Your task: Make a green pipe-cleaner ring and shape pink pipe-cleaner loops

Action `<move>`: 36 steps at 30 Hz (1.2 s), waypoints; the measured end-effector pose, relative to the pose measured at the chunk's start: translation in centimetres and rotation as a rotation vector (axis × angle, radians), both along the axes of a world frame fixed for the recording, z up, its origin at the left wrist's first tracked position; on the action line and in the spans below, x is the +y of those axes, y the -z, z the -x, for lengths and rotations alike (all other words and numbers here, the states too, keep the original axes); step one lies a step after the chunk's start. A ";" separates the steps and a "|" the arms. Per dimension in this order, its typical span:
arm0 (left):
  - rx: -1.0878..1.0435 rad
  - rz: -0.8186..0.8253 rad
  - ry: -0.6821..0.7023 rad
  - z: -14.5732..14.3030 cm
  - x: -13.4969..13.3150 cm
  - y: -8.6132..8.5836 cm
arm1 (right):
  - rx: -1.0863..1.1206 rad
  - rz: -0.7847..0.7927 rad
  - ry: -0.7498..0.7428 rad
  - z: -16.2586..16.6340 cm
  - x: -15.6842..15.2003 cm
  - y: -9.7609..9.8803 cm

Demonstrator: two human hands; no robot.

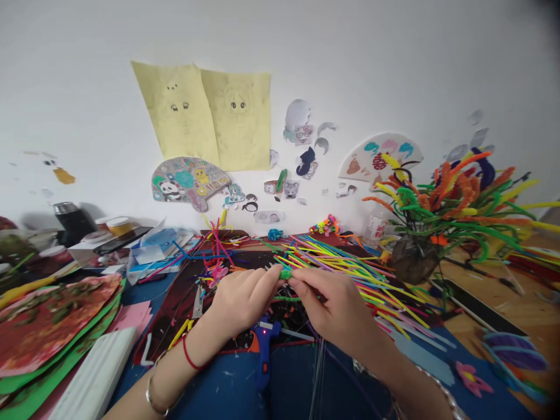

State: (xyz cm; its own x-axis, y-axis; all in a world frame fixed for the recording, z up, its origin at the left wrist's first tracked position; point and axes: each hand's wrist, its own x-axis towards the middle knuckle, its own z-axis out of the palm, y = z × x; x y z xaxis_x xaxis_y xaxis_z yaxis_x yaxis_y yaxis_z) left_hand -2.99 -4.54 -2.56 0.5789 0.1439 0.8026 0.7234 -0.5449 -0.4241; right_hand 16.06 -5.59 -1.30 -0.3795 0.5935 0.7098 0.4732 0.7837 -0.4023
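My left hand (242, 297) and my right hand (335, 303) meet over the middle of the table, fingertips pinched together on a small green pipe cleaner piece (286, 273). Both hands are closed in a pinch around it. A green strand (286, 299) runs beneath between the hands. Just behind and to the right lies a fan of several coloured pipe cleaners (350, 265). A blue glue gun (263, 344) lies below my hands on the blue table surface (236, 391).
A dark vase of bent orange, green and yellow pipe cleaners (455, 204) stands at the right. Coloured paper sheets (48, 326) and a white strip (94, 376) lie at the left. Jars and a black cup (72, 221) stand far left. Drawings hang on the wall.
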 end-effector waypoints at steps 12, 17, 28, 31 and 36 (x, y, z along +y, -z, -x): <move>-0.025 0.071 -0.034 -0.2 0.7 0.1 | 0.012 0.004 -0.008 0.4 0.7 0.3; -0.031 0.096 -0.054 -0.7 0.6 0.1 | 0.047 0.118 -0.016 0.5 0.9 0.0; 0.014 0.115 -0.060 -1.0 0.0 0.3 | -0.181 0.030 0.110 0.6 0.8 0.5; 0.035 0.145 -0.072 -1.2 -0.3 0.2 | -0.183 0.038 0.122 0.7 0.9 0.7; 0.042 0.151 -0.070 -1.4 -0.5 0.3 | -0.143 0.067 0.093 0.8 1.0 0.8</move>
State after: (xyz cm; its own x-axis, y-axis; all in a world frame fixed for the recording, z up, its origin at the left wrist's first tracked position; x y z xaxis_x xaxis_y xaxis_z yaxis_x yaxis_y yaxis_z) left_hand -1.59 -5.01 -2.82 0.5956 0.3018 0.7444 0.7452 -0.5535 -0.3718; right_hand 15.31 -4.55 -2.12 -0.4149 0.6750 0.6101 0.5989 0.7074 -0.3754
